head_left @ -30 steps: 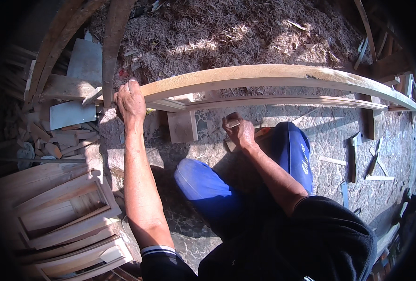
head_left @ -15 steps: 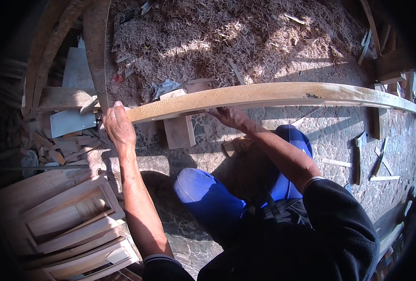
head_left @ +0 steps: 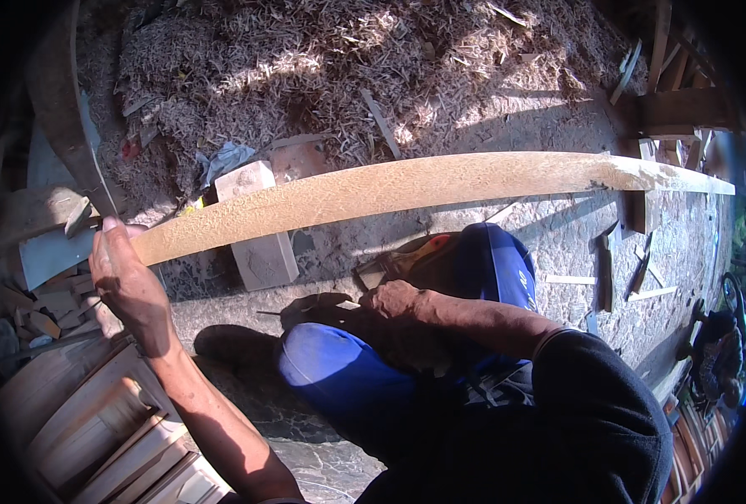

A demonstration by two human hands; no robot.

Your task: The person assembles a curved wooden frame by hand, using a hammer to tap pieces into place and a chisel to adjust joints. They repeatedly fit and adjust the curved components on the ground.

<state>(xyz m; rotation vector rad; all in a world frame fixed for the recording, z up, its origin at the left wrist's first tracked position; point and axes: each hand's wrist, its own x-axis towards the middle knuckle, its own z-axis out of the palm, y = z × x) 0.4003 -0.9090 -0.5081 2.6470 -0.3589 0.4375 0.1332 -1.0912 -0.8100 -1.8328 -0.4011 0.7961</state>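
A long pale wooden board (head_left: 373,189), slightly curved in this view, stretches across in front of me. My left hand (head_left: 129,273) is closed around its left end, with the thumb on the upper edge. My right hand (head_left: 392,301) is off the board, near my knees, with its fingers curled. A small pale tip shows at those fingers, but what they hold is mostly hidden. Just beyond the right hand lies a brownish tool or block with a red part (head_left: 434,243), partly shaded; its kind is unclear.
Under the board are a wooden block (head_left: 264,260) at left and another support (head_left: 641,212) at right. Wood shavings (head_left: 306,76) heap up beyond. Panelled wooden pieces (head_left: 104,428) stack at lower left. Scrap sticks (head_left: 570,280) lie on the floor at right.
My right hand has left the board's underside and come back toward my knees. My left hand and the board's left end have shifted left and nearer, and the board's broad face now shows more.
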